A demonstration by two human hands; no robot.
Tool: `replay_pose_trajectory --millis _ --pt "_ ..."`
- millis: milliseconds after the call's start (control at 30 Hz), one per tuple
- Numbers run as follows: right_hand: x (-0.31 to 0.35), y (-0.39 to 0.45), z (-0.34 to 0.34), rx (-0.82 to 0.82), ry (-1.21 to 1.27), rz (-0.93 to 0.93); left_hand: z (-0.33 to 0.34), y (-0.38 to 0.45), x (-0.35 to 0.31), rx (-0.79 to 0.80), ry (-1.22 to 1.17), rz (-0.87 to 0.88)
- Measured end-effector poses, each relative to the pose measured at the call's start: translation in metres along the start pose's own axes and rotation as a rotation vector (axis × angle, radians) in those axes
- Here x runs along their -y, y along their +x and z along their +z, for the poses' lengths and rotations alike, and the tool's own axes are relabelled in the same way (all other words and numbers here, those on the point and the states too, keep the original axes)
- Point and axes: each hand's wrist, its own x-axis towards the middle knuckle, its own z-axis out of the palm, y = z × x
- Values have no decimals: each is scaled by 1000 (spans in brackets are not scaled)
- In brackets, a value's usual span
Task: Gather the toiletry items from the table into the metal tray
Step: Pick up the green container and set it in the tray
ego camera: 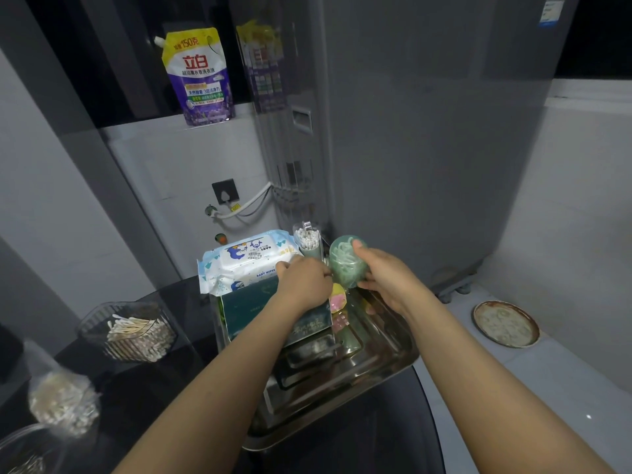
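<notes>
1. Right hand (386,278) is up over the far end of the metal tray (383,357), fingers curled around a round green container (347,263). The thumb sits on its upper edge, the other fingers wrap its lower side, and pale loops of something show through the clear face.
2. That container looks light, smooth and rounded, probably hard plastic. My read is it could slip or roll once set down, so a grip across its widest part, as it is held at present, seems right, and it wants a flat spot or something to lean against.
3. Left hand (302,282) is palm down on the dark green box (260,309) in the tray, fingertips touching the pack of baby wipes (246,260) lying on top of it. I cannot tell whether it is pinching anything or only pressing.
4. The wipes pack is soft and squashy and likely the heaviest thing here; it is best taken by its long sides rather than the flap.
5. A clear tub of cotton buds (307,241) stands upright at the tray's far edge, just beside the green container, with a small pink and yellow item (338,297) below it.
6. Out on the dark table (143,388), well left of the tray: a clear holder of cotton swabs (133,331) and a plastic bag of swabs (63,401), both light and crinkly.
</notes>
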Motion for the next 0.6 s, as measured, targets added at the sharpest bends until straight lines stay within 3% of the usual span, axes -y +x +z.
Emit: replay_pose_trajectory --millis 133,400,600 --pt "-5 6 1 14 63 -10 -2 -3 1 -33 -130 -42" --pt "-15 12 -3 -54 -101 9 -7 -14 0 -146 -514 -116" --pt "-14 10 -1 -40 -199 -42 -2 -10 1 -133 -392 -27"
